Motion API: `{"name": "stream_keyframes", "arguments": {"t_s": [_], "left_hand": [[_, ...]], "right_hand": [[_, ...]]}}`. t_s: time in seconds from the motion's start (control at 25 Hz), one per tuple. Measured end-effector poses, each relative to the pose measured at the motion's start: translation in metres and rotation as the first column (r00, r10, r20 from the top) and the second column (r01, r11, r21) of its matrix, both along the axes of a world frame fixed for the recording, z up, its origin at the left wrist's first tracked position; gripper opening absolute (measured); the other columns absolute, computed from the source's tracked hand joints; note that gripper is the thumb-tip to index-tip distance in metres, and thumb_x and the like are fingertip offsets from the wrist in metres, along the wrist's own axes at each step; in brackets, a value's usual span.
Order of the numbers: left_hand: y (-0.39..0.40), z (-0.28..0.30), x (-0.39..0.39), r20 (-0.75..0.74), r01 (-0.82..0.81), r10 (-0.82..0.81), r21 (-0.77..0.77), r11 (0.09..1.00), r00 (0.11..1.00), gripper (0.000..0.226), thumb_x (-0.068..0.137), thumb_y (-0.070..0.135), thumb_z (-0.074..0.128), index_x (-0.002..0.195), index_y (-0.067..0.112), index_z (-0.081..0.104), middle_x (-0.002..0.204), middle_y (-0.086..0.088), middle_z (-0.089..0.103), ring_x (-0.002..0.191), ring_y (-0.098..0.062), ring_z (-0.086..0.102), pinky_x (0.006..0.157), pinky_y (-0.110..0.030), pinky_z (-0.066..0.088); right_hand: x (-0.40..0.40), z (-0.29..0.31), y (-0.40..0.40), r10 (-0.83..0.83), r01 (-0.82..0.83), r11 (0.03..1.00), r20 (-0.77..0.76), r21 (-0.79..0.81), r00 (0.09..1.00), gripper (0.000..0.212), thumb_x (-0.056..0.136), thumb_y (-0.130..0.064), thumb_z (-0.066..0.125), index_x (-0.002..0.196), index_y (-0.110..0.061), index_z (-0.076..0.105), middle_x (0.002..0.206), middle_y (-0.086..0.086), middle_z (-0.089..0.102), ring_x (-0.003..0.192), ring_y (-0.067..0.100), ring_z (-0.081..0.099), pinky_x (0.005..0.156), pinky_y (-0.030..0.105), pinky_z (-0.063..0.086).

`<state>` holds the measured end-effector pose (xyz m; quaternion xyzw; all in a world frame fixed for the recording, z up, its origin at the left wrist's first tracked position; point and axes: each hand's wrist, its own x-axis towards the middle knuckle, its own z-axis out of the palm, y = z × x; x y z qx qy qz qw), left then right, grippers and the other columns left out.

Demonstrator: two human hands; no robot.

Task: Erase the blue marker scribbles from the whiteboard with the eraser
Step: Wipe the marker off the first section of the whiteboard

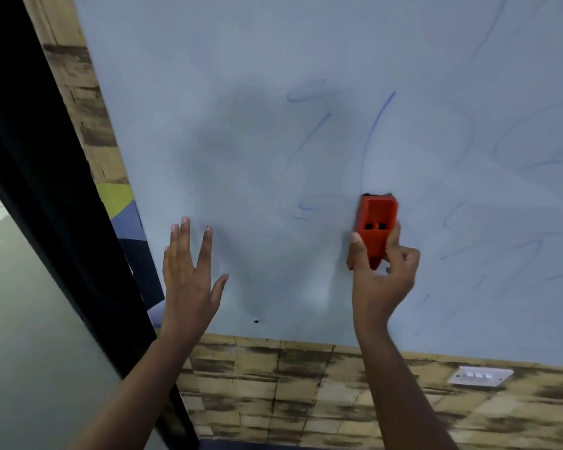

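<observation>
A large whiteboard [241,60] fills most of the view. Thin blue scribbles [376,131] run across its middle and right side; the left part is bare with a grey smudge. My right hand [382,277] grips a red eraser [376,222] by its lower end, thumb on the left side, fingers curled round the right. The eraser lies flat against the board, just under a long blue stroke. My left hand [189,274] is spread flat on the board to the left, fingers straight and apart.
Below the board runs a wood-patterned wall [290,384] with a white switch plate [480,375] at the lower right. A dark door frame [46,190] slants down the left side. A small screw [256,320] sits near the board's bottom edge.
</observation>
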<state>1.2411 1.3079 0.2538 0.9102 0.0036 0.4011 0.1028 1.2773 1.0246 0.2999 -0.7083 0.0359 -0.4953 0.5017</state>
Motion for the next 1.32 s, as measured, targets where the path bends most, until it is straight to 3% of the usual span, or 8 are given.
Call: {"name": "stream_keyframes", "arguments": {"t_s": [0.16, 0.36, 0.56, 0.76, 0.88, 1.0, 1.12, 1.32], "left_hand": [[0.007, 0.015, 0.006, 0.041, -0.027, 0.023, 0.092, 0.995, 0.999, 0.109, 0.082, 0.027, 0.090, 0.167, 0.009, 0.024, 0.174, -0.027, 0.006, 0.162, -0.047, 0.007, 0.122, -0.070, 0.025], [0.002, 0.022, 0.016, 0.054, -0.032, 0.027, 0.097, 0.995, 0.998, 0.123, 0.080, 0.024, 0.092, 0.170, 0.014, 0.010, 0.176, -0.023, -0.002, 0.163, -0.043, 0.001, 0.124, -0.072, 0.019], [0.002, 0.029, 0.015, 0.048, -0.020, 0.016, 0.095, 0.995, 0.999, 0.126, 0.074, 0.025, 0.096, 0.170, 0.013, 0.015, 0.176, -0.024, -0.003, 0.163, -0.044, 0.000, 0.121, -0.075, 0.020], [-0.011, 0.057, 0.017, 0.161, 0.075, -0.062, -0.072, 0.995, 0.985, 0.095, 0.096, 0.054, 0.062, 0.170, 0.016, 0.016, 0.178, -0.014, -0.003, 0.165, -0.036, -0.002, 0.125, -0.069, 0.013], [-0.014, 0.082, 0.023, 0.204, 0.094, -0.088, -0.020, 0.995, 0.975, 0.089, 0.098, 0.053, 0.057, 0.169, 0.013, 0.020, 0.178, -0.016, 0.000, 0.164, -0.037, 0.000, 0.127, -0.067, 0.011], [-0.009, 0.103, 0.030, 0.292, 0.077, -0.078, 0.017, 0.997, 0.953, 0.067, 0.105, 0.028, 0.052, 0.166, 0.011, 0.030, 0.177, -0.017, 0.010, 0.164, -0.036, 0.005, 0.125, -0.070, 0.016], [0.001, 0.123, 0.036, 0.340, 0.036, -0.011, -0.066, 0.997, 0.940, 0.061, 0.107, 0.020, 0.047, 0.165, 0.011, 0.032, 0.176, -0.017, 0.014, 0.164, -0.036, 0.008, 0.124, -0.066, 0.017], [0.007, 0.151, 0.045, 0.381, 0.022, -0.015, -0.013, 1.000, 0.924, 0.060, 0.107, 0.016, 0.044, 0.166, 0.012, 0.031, 0.177, -0.016, 0.012, 0.164, -0.035, 0.007, 0.123, -0.069, 0.017]], "right_hand": [[0.003, -0.005, 0.033, -0.070, 0.054, 0.942, -0.034, -0.330, 0.997, 0.066, 0.086, -0.049, 0.079, 0.143, -0.024, 0.061, 0.099, 0.005, 0.050, 0.088, 0.026, 0.050, 0.072, 0.042, 0.046], [-0.011, -0.055, 0.100, -0.004, -0.014, 0.545, -0.019, -0.838, 1.000, 0.060, 0.088, -0.049, 0.076, 0.142, -0.028, 0.059, 0.098, 0.009, 0.056, 0.085, 0.028, 0.051, 0.075, 0.040, 0.038], [-0.007, 0.001, 0.065, -0.057, 0.051, 0.603, 0.020, -0.796, 0.998, 0.063, 0.083, -0.055, 0.076, 0.140, -0.033, 0.061, 0.099, 0.006, 0.055, 0.086, 0.028, 0.051, 0.073, 0.039, 0.033], [-0.003, 0.076, -0.018, -0.156, 0.133, 0.942, -0.051, -0.307, 0.986, 0.072, 0.079, -0.065, 0.075, 0.143, -0.034, 0.060, 0.095, -0.001, 0.049, 0.082, 0.021, 0.056, 0.081, 0.047, 0.050], [0.000, 0.100, -0.032, -0.094, 0.091, 0.991, -0.037, -0.097, 0.995, 0.074, 0.079, -0.067, 0.070, 0.143, -0.030, 0.061, 0.093, -0.002, 0.045, 0.079, 0.018, 0.054, 0.077, 0.047, 0.056], [0.006, 0.109, 0.001, -0.082, 0.074, 0.947, -0.012, -0.313, 0.997, 0.070, 0.079, -0.061, 0.071, 0.139, -0.026, 0.065, 0.090, 0.001, 0.047, 0.078, 0.025, 0.054, 0.071, 0.043, 0.051], [0.002, 0.088, 0.056, -0.054, 0.084, 0.720, 0.064, -0.689, 0.996, 0.063, 0.079, -0.056, 0.075, 0.133, -0.023, 0.066, 0.092, 0.007, 0.051, 0.081, 0.031, 0.052, 0.067, 0.040, 0.042], [0.000, 0.102, 0.077, 0.006, 0.105, 0.562, 0.131, -0.821, 0.991, 0.068, 0.074, -0.053, 0.083, 0.134, -0.027, 0.064, 0.095, 0.006, 0.052, 0.079, 0.027, 0.050, 0.068, 0.037, 0.037]]}}
